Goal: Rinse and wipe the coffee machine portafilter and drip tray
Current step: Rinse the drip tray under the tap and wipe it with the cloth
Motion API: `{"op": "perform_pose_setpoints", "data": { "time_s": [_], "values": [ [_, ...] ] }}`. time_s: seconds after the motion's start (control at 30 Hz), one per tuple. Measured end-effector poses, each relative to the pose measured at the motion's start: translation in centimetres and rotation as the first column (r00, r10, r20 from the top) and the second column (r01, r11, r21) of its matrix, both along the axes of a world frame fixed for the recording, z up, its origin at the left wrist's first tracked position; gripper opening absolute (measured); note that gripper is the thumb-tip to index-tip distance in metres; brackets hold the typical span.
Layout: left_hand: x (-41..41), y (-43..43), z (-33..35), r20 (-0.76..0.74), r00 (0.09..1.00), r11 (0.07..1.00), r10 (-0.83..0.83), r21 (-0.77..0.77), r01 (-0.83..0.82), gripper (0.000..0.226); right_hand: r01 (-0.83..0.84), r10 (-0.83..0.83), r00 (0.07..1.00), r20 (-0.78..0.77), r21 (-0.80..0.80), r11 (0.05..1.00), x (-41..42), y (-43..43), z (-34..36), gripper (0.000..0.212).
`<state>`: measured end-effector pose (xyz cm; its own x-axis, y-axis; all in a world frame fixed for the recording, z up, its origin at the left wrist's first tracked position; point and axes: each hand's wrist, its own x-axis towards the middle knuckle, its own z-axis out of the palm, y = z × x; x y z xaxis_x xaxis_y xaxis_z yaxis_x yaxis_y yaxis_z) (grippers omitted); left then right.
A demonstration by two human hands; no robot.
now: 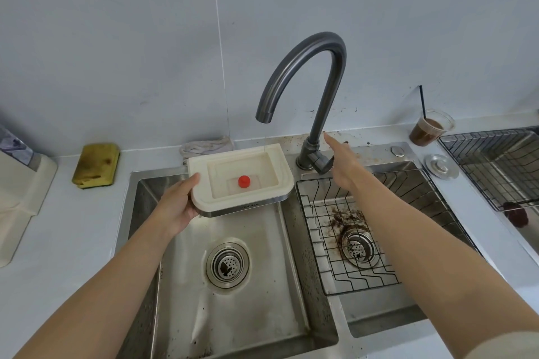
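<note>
Left hand (178, 201) grips the near-left corner of the drip tray (284, 175), thumb on top of the rim and fingers curled under. It holds the tray roughly level over the far end of the left sink basin (262, 315). The tray's long axis runs left to right. Its far-right part sits under the faucet (315, 67) spout, and a thin thread of water (264, 137) drops onto the far edge of the tray's well. A red float (244, 181) stands in the middle of the well. Right hand (345, 163) holds nothing, fingers straight and together, pointing far-left. It is right at the faucet lever (322, 165); the lever sticks out from the left edge of the palm, and I cannot tell whether they touch. Key relation: the lever lies just left of the right hand and well right of the tray, so the right hand is the one for the tap while the left is busy with the tray. The flow is only a trickle, so the rinse is probably barely under way and the lever needs moving. No portafilter in view. Cloth (205, 147) lies just behind the tray; sponge (96, 165) lies far left on the counter.
</note>
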<state>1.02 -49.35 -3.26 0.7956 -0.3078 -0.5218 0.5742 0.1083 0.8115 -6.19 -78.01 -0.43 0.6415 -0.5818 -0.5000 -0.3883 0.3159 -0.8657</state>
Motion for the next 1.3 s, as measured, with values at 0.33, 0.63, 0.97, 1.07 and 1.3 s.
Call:
{"op": "perform_pose_setpoints", "data": {
  "time_s": [0.33,0.63,0.97,1.07,1.3],
  "values": [
    [-0.9,1.2,0.5,-0.015,1.000,0.999,0.004,-0.038,-0.004,0.017,-0.368,0.361,0.930,-0.074,-0.174,0.913,-2.5,2.8,-1.1,0.121],
    [-2.7,3.1,1.6,-0.071,0.997,0.999,-0.021,-0.046,0.018,0.018,-0.662,0.701,0.713,0.007,-0.322,0.676,-4.9,8.7,-1.7,0.124],
    [-4.8,5.7,2.8,-0.096,0.995,0.999,-0.019,0.040,0.023,0.029,-0.631,0.700,0.706,0.109,-0.351,0.692,-6.3,11.4,-2.6,0.080],
    [-5.5,6.5,3.3,-0.030,0.995,0.992,-0.098,0.077,0.100,0.031,-0.628,0.692,0.714,0.106,-0.338,0.701,-6.6,12.1,-2.8,0.076],
    [-6.5,8.7,3.6,0.173,0.891,0.872,-0.419,0.351,0.342,0.044,-0.660,0.689,0.713,0.129,-0.209,0.722,-7.1,12.8,-3.3,0.059]
  ]
}}
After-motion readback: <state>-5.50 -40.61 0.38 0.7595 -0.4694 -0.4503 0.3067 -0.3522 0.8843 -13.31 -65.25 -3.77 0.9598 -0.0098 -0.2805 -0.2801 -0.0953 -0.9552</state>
